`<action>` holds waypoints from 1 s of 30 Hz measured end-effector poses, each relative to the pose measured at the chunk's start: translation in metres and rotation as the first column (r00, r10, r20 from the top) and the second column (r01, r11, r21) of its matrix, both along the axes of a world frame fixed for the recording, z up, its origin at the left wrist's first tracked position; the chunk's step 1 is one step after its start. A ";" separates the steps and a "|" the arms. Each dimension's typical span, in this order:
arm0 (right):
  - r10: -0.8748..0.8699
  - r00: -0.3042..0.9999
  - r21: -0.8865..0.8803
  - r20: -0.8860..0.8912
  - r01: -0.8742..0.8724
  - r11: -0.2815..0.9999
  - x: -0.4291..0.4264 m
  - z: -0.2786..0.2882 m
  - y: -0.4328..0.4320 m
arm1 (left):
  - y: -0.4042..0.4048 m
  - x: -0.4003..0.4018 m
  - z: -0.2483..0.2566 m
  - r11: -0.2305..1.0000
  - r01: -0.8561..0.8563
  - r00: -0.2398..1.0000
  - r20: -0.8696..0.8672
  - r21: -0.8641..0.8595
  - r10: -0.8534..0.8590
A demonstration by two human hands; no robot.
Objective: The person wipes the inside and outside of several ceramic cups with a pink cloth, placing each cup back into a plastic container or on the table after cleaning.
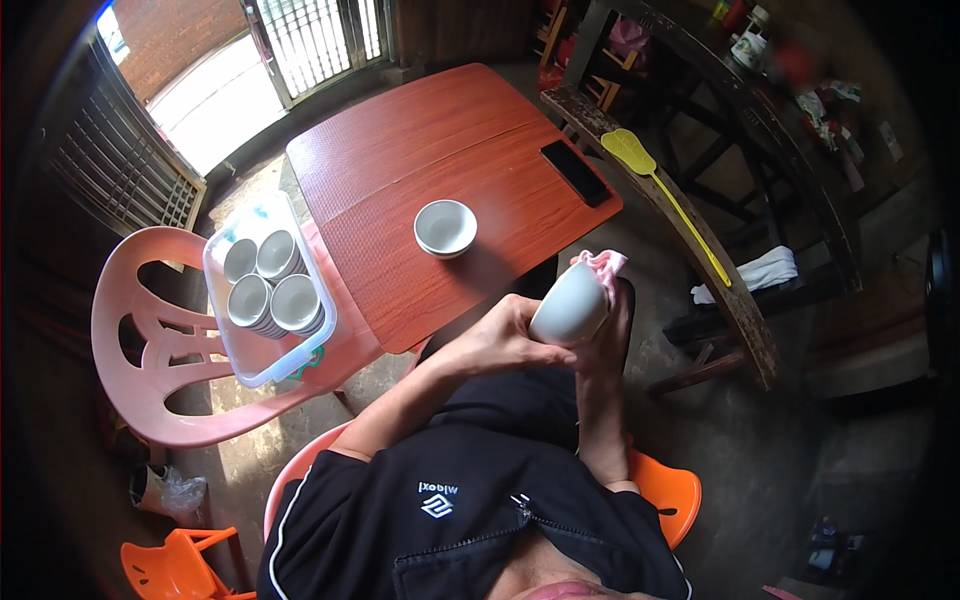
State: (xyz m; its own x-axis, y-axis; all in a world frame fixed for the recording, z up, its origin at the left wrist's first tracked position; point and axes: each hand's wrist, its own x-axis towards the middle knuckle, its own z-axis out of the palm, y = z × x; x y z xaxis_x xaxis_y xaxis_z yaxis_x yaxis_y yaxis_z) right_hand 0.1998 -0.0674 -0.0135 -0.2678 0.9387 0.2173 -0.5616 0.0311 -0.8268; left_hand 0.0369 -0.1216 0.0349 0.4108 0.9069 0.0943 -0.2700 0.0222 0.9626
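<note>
My left hand [517,337] grips a white bowl [568,307], which is tilted on its side with its outer wall towards me. Behind the bowl, my right hand [609,330] is mostly hidden and holds a pink cloth [606,264] at the rim. Another white bowl [445,227] stands upright on the red-brown wooden table [420,150], and a second rim shows just under it. To the left, a clear plastic bin [259,375] contains several stacks of white bowls [274,255].
The bin rests on a pink plastic chair [112,330] against the table's left side. A black phone [574,174] lies at the table's right edge. On a worn wooden bench [675,217] lies a yellow fly swatter [634,152]. A white cloth [757,276] hangs beside it. Orange stools [180,559] stand low down.
</note>
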 end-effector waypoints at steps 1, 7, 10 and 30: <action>0.032 0.987 0.102 0.158 -0.048 0.994 -0.003 0.018 0.003 | 0.000 -0.005 0.005 0.999 0.018 1.000 0.013 -0.031 -0.017; -0.220 0.825 0.664 0.520 -0.229 0.712 -0.007 0.067 0.006 | 0.001 -0.012 -0.015 0.990 0.065 0.969 0.246 -0.125 -0.033; -0.540 0.765 0.772 0.351 0.090 0.629 -0.014 0.026 -0.016 | 0.004 -0.001 -0.023 0.970 0.034 0.762 0.634 -0.243 0.132; 0.123 0.970 0.011 0.208 -0.128 0.992 -0.019 0.045 0.007 | 0.007 -0.012 -0.011 0.987 -0.134 0.988 0.067 -0.089 0.141</action>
